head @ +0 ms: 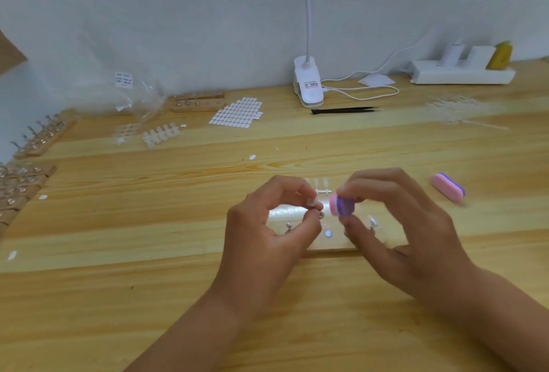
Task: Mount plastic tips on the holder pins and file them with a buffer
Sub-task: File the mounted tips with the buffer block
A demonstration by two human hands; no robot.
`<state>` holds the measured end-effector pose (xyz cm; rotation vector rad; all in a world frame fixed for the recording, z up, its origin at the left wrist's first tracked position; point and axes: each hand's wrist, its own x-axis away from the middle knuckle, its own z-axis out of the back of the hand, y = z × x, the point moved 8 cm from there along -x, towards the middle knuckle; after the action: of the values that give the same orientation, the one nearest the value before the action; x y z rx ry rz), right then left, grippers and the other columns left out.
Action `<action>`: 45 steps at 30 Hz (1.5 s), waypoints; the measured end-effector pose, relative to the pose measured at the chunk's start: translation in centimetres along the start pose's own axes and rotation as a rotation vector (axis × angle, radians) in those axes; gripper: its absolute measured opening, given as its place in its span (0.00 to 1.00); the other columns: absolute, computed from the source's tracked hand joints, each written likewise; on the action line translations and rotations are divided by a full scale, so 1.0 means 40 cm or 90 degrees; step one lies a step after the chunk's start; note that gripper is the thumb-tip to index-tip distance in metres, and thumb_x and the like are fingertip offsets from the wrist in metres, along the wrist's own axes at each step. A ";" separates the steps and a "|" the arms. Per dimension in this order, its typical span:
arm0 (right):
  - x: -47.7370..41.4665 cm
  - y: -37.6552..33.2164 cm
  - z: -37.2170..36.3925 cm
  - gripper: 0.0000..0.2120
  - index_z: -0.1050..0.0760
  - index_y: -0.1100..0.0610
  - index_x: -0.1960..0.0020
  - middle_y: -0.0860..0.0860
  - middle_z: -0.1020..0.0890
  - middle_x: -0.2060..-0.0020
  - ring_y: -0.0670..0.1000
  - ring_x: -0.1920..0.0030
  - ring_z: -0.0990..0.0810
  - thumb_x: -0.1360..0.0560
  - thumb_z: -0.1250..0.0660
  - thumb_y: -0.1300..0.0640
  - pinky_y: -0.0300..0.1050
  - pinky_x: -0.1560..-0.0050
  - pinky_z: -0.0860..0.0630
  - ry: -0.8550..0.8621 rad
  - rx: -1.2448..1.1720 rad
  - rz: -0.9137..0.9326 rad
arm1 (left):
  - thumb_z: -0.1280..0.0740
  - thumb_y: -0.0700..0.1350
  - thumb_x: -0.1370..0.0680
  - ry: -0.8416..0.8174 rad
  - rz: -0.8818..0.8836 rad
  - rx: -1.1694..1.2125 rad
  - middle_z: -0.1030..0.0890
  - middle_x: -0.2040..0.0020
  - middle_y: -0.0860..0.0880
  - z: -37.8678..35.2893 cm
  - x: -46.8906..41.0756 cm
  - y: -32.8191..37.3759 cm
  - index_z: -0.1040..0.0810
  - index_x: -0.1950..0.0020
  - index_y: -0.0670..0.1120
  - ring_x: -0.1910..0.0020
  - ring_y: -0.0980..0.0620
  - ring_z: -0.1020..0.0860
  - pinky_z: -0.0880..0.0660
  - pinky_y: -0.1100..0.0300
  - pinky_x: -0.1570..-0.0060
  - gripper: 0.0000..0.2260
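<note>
Plastic tip (312,203), small and pale, pinched between the thumb and forefinger of the left hand (267,232), just above the wooden holder (326,245). Whether the tip sits on a pin cannot be told. The right hand (410,223) grips a pink-and-purple buffer (341,205) between thumb and curled fingers. The buffer's end is turned toward the tip and lies just beside it — whether they touch cannot be told.

The holder lies flat on the wooden table (178,282), directly beneath both hands. Two metal pins stand on it: the left pin (288,227) beside the left thumb, the right pin (372,223) near the right fingers. A white dot (328,233) lies on the holder between the hands.

A second buffer (448,187), also pink and purple, lies on the table to the right, well apart from the holder.

Farther back lie white tip strips (162,134), a sheet of white oval stickers (237,113) and black tweezers (344,110). The white clip base of a lamp (307,83) stands by the wall, its cord trailing right toward a power strip (460,74).

At the left edge — partly blurred — several more wooden holders (44,140) carry metal pins. Another such block (197,102) sits beside a clear plastic bag (133,95).
</note>
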<state>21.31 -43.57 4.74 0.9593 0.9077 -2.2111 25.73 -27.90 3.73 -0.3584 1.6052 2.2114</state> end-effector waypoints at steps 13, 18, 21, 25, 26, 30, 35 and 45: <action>0.006 0.011 -0.012 0.14 0.27 0.54 0.38 0.44 0.25 0.45 0.42 0.44 0.21 0.23 0.33 0.60 0.30 0.43 0.28 0.014 -0.076 -0.077 | 0.24 0.38 0.30 -0.093 0.006 0.105 0.15 0.52 0.55 -0.025 0.001 0.005 0.17 0.44 0.52 0.51 0.52 0.18 0.23 0.61 0.50 0.17; 0.006 0.012 -0.014 0.13 0.27 0.52 0.39 0.45 0.24 0.45 0.48 0.44 0.19 0.22 0.34 0.60 0.37 0.43 0.22 0.004 -0.134 -0.099 | 0.23 0.40 0.32 -0.053 0.016 0.112 0.15 0.56 0.53 -0.010 0.001 0.000 0.16 0.46 0.53 0.57 0.50 0.17 0.20 0.52 0.54 0.17; 0.006 0.018 -0.004 0.13 0.27 0.52 0.39 0.43 0.24 0.46 0.46 0.44 0.20 0.22 0.34 0.60 0.32 0.47 0.24 0.009 -0.106 -0.113 | 0.23 0.39 0.32 -0.018 0.013 0.108 0.15 0.59 0.55 0.004 0.001 -0.002 0.17 0.48 0.55 0.59 0.52 0.17 0.20 0.57 0.53 0.17; 0.001 0.014 0.001 0.12 0.26 0.53 0.40 0.45 0.24 0.47 0.39 0.42 0.23 0.23 0.34 0.59 0.27 0.45 0.31 0.013 -0.049 -0.091 | 0.22 0.40 0.33 0.006 -0.006 0.087 0.15 0.59 0.56 0.018 0.000 0.000 0.17 0.49 0.54 0.59 0.53 0.16 0.21 0.62 0.54 0.16; 0.000 0.011 0.000 0.12 0.26 0.53 0.39 0.45 0.23 0.47 0.41 0.42 0.23 0.22 0.34 0.59 0.29 0.44 0.28 0.011 -0.050 -0.081 | 0.22 0.40 0.34 0.008 -0.016 0.072 0.15 0.58 0.57 0.021 -0.001 0.004 0.17 0.50 0.54 0.58 0.54 0.16 0.21 0.63 0.54 0.16; -0.001 0.000 -0.007 0.12 0.25 0.56 0.39 0.49 0.22 0.46 0.44 0.42 0.22 0.21 0.35 0.62 0.34 0.40 0.27 -0.002 -0.023 -0.016 | 0.21 0.44 0.35 0.023 -0.126 -0.105 0.15 0.51 0.58 0.016 0.005 0.036 0.15 0.52 0.50 0.47 0.60 0.19 0.27 0.58 0.37 0.13; 0.002 -0.005 -0.016 0.12 0.23 0.60 0.39 0.56 0.20 0.46 0.47 0.41 0.21 0.22 0.35 0.67 0.37 0.40 0.25 -0.004 -0.007 0.027 | 0.22 0.40 0.35 0.053 -0.191 -0.196 0.14 0.55 0.54 0.006 0.021 0.046 0.15 0.52 0.46 0.50 0.60 0.17 0.34 0.43 0.30 0.13; 0.005 -0.014 -0.028 0.13 0.21 0.63 0.38 0.58 0.19 0.45 0.52 0.39 0.19 0.21 0.35 0.70 0.44 0.43 0.21 -0.022 0.010 0.063 | 0.22 0.40 0.37 0.026 -0.143 -0.128 0.16 0.55 0.57 0.008 0.014 0.044 0.16 0.55 0.46 0.52 0.61 0.18 0.32 0.52 0.30 0.11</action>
<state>21.26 -42.41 4.20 0.9504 0.8109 -2.1474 24.46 -27.98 5.12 -0.6124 1.2934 2.2054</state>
